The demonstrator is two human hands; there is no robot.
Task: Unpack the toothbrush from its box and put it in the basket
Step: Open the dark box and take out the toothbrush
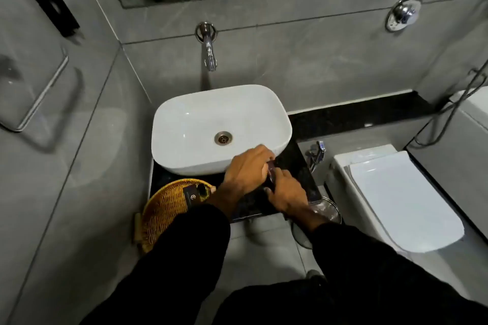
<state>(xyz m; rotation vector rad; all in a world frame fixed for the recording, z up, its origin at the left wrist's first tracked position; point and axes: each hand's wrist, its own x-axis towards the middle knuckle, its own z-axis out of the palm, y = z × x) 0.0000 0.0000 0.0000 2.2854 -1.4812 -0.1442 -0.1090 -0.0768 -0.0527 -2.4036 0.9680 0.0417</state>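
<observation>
The slim dark toothbrush box, gripped by the left hand and right hand over the black counter, should open steadily before reaching the woven yellow basket.

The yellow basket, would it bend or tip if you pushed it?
Probably light and a bit springy: the basket looks woven from thin strands. It may tip easily, since it seems to hang over the dark counter's front edge. Its rough weave likely isn't slippery.
</observation>
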